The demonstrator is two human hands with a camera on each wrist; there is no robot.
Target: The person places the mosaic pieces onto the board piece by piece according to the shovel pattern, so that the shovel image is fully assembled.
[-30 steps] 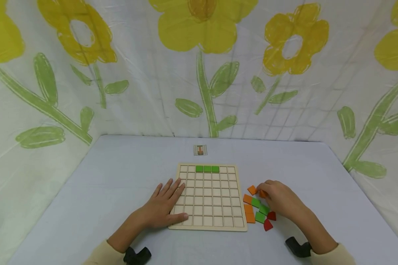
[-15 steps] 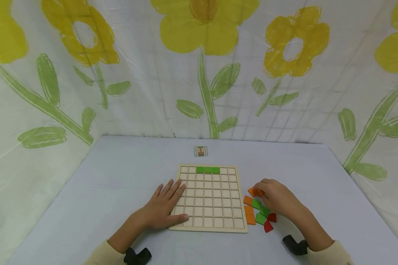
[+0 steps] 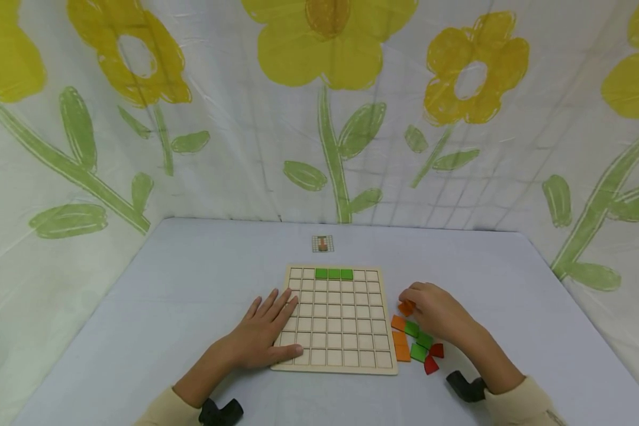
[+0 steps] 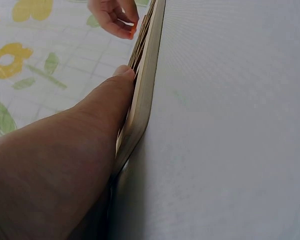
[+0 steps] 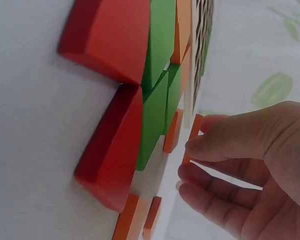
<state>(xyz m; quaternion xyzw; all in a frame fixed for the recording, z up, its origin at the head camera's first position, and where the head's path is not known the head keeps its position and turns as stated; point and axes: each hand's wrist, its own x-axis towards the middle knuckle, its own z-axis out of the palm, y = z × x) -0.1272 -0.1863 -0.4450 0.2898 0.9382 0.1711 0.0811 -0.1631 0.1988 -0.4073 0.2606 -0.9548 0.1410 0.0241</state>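
Note:
My left hand [image 3: 263, 334] lies with fingers spread on the left part of a wooden grid board [image 3: 334, 324]; its thumb rests near the board's front edge, as the left wrist view also shows. Three green square tiles [image 3: 333, 274] fill middle cells of the far row. Right of the board, my right hand [image 3: 442, 313] pinches a thin orange tile [image 5: 194, 127] between thumb and fingers, off the table in the right wrist view. Below it lie loose orange tiles [image 3: 400, 346], green tiles [image 3: 418, 352] and red rounded wedge pieces [image 3: 431, 364].
A small printed card [image 3: 322, 244] with a grid picture lies beyond the board. The white table [image 3: 202, 266] ends at a flower-printed cloth [image 3: 223, 165]. Black wrist mounts [image 3: 465, 386] sit at both cuffs.
My right hand has moved left toward the board, carrying the orange tile over a loose orange one. The left hand stays in place on the board.

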